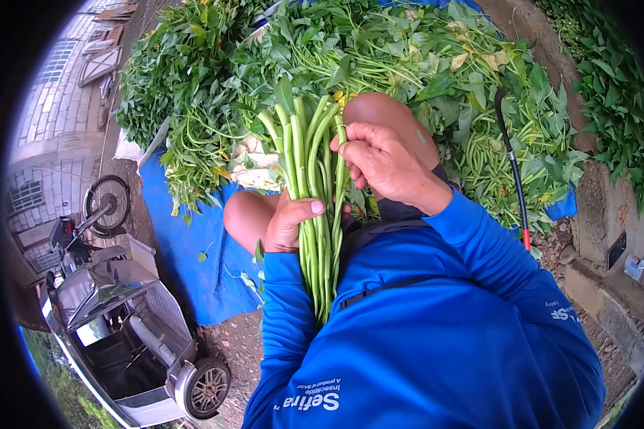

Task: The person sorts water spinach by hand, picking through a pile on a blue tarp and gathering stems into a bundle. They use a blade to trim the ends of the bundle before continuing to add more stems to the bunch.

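Observation:
A bundle of long green leafy-vegetable stems (308, 164), probably water spinach, stands nearly upright in front of my torso, its cut ends at the top. My left hand (288, 223) is wrapped round the middle of the bundle, thumb across the front. At the bundle's upper right, my right hand (379, 154) is closed, thumb and forefinger pinching one stem (340, 143) near its top end. The other right fingers are curled. My bare knees (390, 121) are on both sides of the bundle. Its lower end lies against my blue shirt.
Heaps of cut greens (422, 57) lie ahead on a blue tarp (186, 250). A black rod with a hooked top (511, 157) leans at the right. A motorcycle sidecar (136, 343) stands at the left. A concrete ledge (608, 293) borders the right.

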`<state>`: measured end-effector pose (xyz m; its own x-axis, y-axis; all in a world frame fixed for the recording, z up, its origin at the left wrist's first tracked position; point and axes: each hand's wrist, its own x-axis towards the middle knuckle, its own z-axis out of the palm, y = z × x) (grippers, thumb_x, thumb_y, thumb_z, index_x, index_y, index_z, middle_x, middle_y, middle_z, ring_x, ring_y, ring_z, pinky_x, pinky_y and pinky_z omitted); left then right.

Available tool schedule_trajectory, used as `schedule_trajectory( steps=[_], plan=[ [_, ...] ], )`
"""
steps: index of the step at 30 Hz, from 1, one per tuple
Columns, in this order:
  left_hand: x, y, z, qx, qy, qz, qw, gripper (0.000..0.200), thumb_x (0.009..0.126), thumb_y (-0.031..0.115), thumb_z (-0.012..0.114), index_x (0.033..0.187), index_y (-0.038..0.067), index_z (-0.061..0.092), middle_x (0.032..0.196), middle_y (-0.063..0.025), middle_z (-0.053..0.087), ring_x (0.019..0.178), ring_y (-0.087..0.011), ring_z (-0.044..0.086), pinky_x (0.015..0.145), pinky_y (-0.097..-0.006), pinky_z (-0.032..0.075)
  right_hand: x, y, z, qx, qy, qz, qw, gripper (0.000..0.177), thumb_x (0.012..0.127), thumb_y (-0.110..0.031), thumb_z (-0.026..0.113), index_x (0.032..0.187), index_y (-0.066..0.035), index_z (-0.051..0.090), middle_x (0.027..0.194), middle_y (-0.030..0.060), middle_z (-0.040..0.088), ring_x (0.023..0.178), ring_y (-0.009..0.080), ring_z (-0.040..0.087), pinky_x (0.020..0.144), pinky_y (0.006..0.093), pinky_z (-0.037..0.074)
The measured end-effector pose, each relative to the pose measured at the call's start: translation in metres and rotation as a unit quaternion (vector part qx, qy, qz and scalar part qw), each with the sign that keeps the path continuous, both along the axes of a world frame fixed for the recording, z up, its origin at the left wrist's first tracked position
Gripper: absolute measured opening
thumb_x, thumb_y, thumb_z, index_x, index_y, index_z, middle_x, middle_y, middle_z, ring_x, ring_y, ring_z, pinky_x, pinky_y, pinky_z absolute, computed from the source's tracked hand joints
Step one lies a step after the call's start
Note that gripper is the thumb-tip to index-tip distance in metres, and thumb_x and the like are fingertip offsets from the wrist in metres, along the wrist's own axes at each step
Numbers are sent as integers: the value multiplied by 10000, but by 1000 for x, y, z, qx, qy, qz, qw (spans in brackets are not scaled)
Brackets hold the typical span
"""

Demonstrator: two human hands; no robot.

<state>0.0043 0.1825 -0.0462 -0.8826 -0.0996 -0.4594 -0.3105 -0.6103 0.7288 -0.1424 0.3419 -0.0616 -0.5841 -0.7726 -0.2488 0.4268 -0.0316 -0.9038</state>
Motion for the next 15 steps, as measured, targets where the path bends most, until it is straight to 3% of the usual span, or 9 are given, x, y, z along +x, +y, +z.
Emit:
schedule_trajectory(
  steps=[2,5,7,9,10,11,13,15],
  plan=[
    [-2,-2,-8,-17,-14,-14,1000,795,765,192,836,1457,-36,518,1218,-177,694,1006,-287,728,894,-420,638,-2,-4,-7,-41,61,33,997,253,1100,-174,539,1250,-5,651,852,13,607,673,73,565,603,251,517],
    [2,-2,-13,12,-25,-13,1000,758,760,194,848,1415,-31,540,1184,-164,688,978,-286,722,847,-412,644,0,-10,3,-26,146,48,988,252,1115,-168,523,1282,-23,643,870,10,605,711,65,562,613,243,507],
    [12,-18,-27,62,-8,-32,998,743,754,183,852,1397,-29,546,1151,-157,680,969,-292,717,816,-415,648,-2,-20,6,-66,168,5,983,273,1075,-145,647,1315,-17,623,886,22,612,762,93,606,648,268,524],
    [16,-12,-29,30,38,41,998,768,705,235,843,1367,-24,553,911,-126,627,711,-264,642,679,-384,608,6,-26,15,-112,190,-63,973,312,1030,-145,718,1289,3,628,895,47,630,812,149,668,686,320,549],
    [20,-13,-29,45,59,48,996,781,688,253,841,1358,-24,551,871,-120,609,667,-254,614,649,-377,586,-1,-34,12,-143,212,-136,957,436,985,-142,801,1353,-16,604,944,29,626,799,121,659,682,293,547],
    [23,-15,-27,57,82,56,993,794,670,272,839,1348,-24,550,830,-113,591,622,-245,586,620,-369,564,-7,-33,15,-123,202,-223,946,351,993,-178,801,1263,-4,660,924,24,652,769,99,644,657,272,533],
    [29,-19,-17,51,91,64,992,808,655,284,839,1341,-22,540,820,-115,586,622,-249,590,582,-369,537,-15,-20,22,-20,120,-101,987,289,996,-228,806,1117,13,703,898,37,683,732,105,624,639,281,527],
    [26,-22,-15,49,101,47,993,812,659,286,835,1348,-19,535,819,-117,587,622,-251,591,575,-377,537,-2,-23,20,-11,25,17,999,284,993,-244,803,1043,19,709,875,42,696,729,106,621,627,290,520]
  ],
)
